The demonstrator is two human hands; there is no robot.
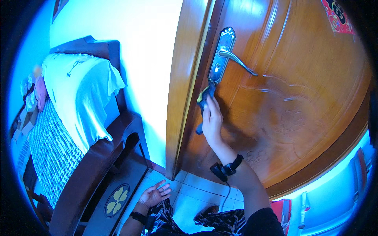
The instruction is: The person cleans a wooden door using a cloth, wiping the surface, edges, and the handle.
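My right hand (pixel 212 120) is closed around a dark cordless screwdriver (pixel 205 95) with yellow trim. Its tip meets the lower end of the silver handle plate (pixel 218 69) on a brown wooden door (pixel 271 102). From that plate a curved lever handle (pixel 238 61) sticks out to the right, above my hand. Whether a screw sits under the tip is hidden. Low down on the left, my left hand (pixel 155 195) is held palm up with its fingers apart and nothing in it, over the tiled floor.
Beside the door runs a wooden frame (pixel 185 78). To the left stands a dark wooden bed (pixel 88 169), with a white cloth (pixel 80 90) draped over its headboard end and a checked mat (pixel 57 149). A red object (pixel 281 210) is at lower right.
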